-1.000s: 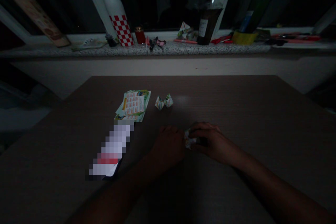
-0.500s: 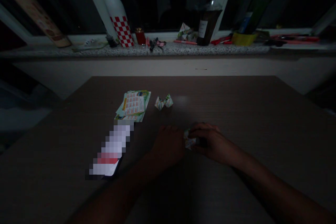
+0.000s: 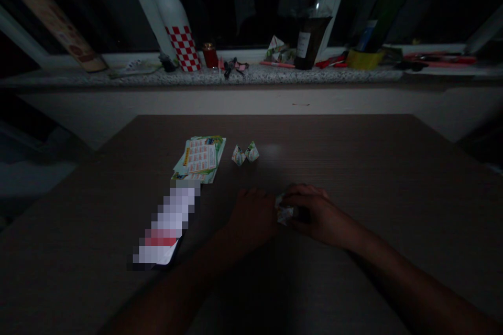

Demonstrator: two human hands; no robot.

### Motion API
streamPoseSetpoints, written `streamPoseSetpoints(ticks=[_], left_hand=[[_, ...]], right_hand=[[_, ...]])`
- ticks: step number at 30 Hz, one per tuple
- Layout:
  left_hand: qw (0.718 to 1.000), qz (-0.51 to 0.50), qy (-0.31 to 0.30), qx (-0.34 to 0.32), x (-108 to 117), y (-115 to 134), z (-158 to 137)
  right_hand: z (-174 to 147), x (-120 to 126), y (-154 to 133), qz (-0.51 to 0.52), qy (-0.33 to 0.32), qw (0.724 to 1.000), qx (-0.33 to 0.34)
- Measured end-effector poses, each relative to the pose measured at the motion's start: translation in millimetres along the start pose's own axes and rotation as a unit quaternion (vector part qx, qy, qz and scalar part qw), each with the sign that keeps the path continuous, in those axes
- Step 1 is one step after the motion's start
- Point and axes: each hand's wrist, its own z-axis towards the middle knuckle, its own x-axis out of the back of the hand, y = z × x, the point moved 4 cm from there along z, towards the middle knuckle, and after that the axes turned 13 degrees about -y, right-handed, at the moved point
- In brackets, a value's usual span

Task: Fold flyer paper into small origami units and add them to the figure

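Between my hands, low over the table, is a small piece of folded printed paper (image 3: 284, 214), mostly covered by fingers. My left hand (image 3: 253, 218) is closed against its left side, knuckles up, its fingertips hidden. From the right, my right hand (image 3: 314, 214) pinches the same paper between thumb and fingers. Just beyond my hands stand two joined folded paper points (image 3: 252, 152), green and white. To their left lies a stack of printed calendar sheets (image 3: 201, 158).
A blurred-out phone (image 3: 167, 227) lies left of my left forearm on the wooden table (image 3: 353, 157). Along the granite windowsill (image 3: 259, 74) behind stand a red-and-white checked bottle (image 3: 181, 42), a dark plastic cup (image 3: 308, 42), a yellow holder (image 3: 364, 59) and a green bottle (image 3: 391, 5).
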Motion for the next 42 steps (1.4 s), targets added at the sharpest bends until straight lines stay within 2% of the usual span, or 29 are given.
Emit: streamPoseSetpoints(ticks=[14, 24, 42], left_hand=[[1.000, 0.006, 0.016, -0.013, -1.6, -1.7, -0.7], [1.000, 0.018, -0.003, 0.001, -1.2, 0.1, 1.5], [0.999, -0.024, 0.027, 0.003, -1.8, -5.9, -4.0]], right_hand=[[0.0, 0.4, -1.8, -0.005, -0.010, 1.000, 0.012], [-0.4, 0.1, -4.2, -0.024, -0.023, 0.999, 0.010], [-0.5, 0.4, -3.5, -0.034, -0.029, 0.999, 0.003]])
